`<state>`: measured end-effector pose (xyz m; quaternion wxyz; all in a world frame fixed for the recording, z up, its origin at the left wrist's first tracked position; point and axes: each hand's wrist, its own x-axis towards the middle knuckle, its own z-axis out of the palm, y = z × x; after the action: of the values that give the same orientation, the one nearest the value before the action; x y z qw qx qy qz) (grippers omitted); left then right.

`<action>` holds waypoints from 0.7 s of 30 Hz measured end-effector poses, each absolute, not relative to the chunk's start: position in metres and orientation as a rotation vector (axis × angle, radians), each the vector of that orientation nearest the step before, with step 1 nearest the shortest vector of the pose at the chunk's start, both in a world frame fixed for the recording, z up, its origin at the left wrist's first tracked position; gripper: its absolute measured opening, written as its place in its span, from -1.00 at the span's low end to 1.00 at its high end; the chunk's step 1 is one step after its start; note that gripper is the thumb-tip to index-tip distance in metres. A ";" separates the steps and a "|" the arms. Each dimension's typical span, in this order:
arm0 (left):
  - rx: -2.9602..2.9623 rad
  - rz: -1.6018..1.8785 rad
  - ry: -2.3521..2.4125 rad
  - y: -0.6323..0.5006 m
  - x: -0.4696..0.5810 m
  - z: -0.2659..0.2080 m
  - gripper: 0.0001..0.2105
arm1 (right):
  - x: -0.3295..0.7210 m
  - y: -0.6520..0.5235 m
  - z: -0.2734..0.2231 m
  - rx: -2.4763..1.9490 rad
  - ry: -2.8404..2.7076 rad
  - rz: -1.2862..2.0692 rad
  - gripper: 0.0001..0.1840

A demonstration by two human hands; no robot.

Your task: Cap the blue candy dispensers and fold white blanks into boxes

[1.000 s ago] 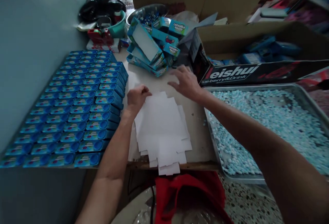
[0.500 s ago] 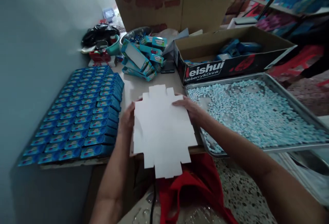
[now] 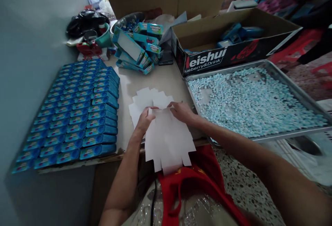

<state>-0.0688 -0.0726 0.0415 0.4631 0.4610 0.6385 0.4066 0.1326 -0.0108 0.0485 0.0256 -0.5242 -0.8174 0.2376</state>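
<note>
A flat white die-cut cardboard box blank (image 3: 168,136) hangs over the table's front edge, its lower flaps above my lap. My left hand (image 3: 145,119) pinches its upper left corner. At the upper right corner, my right hand (image 3: 181,112) grips the same blank with bent fingers. Behind it, more white box blanks (image 3: 142,101) lie on the table, partly covered by the held one. Both hands are closed on the card's far edge.
Rows of filled-looking blue boxes (image 3: 75,115) stand on the left. A metal tray (image 3: 259,137) of pale blue candies is on the right, with a black carton (image 3: 207,62) behind it. Blue printed boxes (image 3: 137,48) are piled at the back, beside a dark phone (image 3: 166,58).
The held blank has come toward me and down, apart from other blanks that now show behind it. Both hands have moved closer together at its far edge. The view has tilted slightly.
</note>
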 end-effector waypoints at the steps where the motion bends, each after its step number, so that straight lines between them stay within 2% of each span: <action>1: 1.046 1.021 1.505 -0.069 -0.066 0.041 -0.56 | 0.128 -0.008 0.053 -1.632 -2.563 0.715 -0.56; 4: 0.849 1.093 1.423 -0.057 -0.056 0.038 -0.60 | 0.115 -0.001 0.062 -1.710 -2.620 0.678 -0.57; 7: 0.903 1.238 1.575 -0.048 -0.047 0.034 -0.68 | 0.107 0.001 0.061 -1.764 -2.597 0.677 -0.56; 11: 0.956 1.425 1.747 -0.043 -0.040 0.026 -0.62 | 0.106 -0.003 0.047 -1.668 -2.378 0.679 -0.54; 14: 1.004 1.429 1.809 -0.045 -0.037 0.021 -0.86 | 0.110 -0.006 0.038 -1.685 -2.217 0.723 -0.47; 17: 1.054 1.376 1.846 -0.049 -0.037 0.021 -0.67 | 0.115 -0.010 0.036 -1.663 -2.204 0.764 -0.39; 21: 1.088 1.265 1.834 -0.052 -0.044 0.028 -0.86 | 0.122 -0.013 0.040 -1.594 -2.341 0.762 -0.40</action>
<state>-0.0443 -0.0515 0.0279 0.3249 0.4151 0.6995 0.4826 0.1220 -0.0133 0.0399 0.1044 -0.5405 -0.7938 0.2586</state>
